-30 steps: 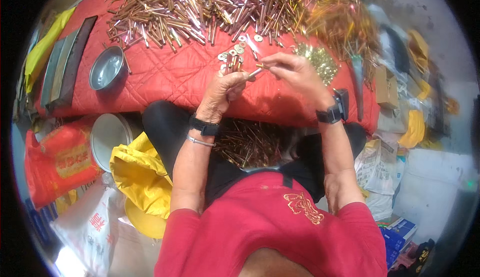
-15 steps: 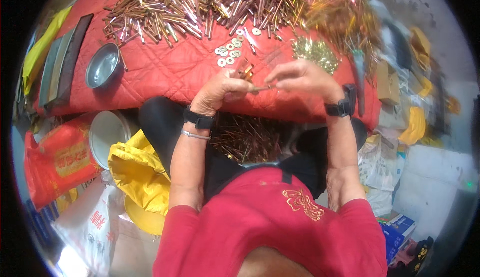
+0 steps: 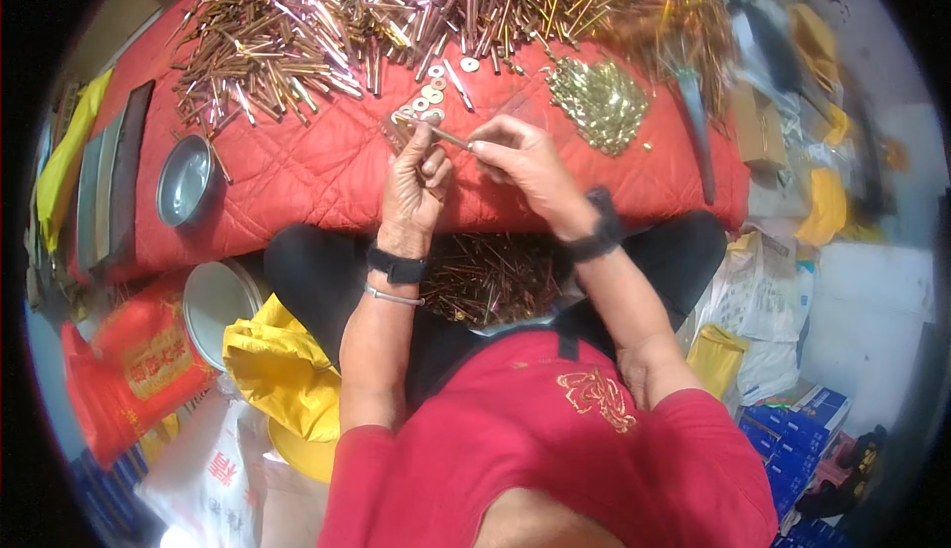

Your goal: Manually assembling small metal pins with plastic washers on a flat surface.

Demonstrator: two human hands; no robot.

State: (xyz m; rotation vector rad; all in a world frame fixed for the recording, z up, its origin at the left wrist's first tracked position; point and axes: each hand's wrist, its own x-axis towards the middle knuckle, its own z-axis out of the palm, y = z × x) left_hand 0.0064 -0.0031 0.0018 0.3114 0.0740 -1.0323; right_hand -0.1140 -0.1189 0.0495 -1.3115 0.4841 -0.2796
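Holding one thin rod [image 3: 453, 139] above the red quilt [image 3: 297, 173], near the pale washers [image 3: 434, 96], you are pinching it with your left hand [image 3: 415, 179] and right hand [image 3: 525, 159]. You seem to be working this piece, so next move is probably asking for steady alignment.

Slim metal rod [image 3: 453, 138] in fingers [image 3: 509, 128]

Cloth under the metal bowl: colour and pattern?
Red cloth with stitched quilting lines; best seen in the head view.
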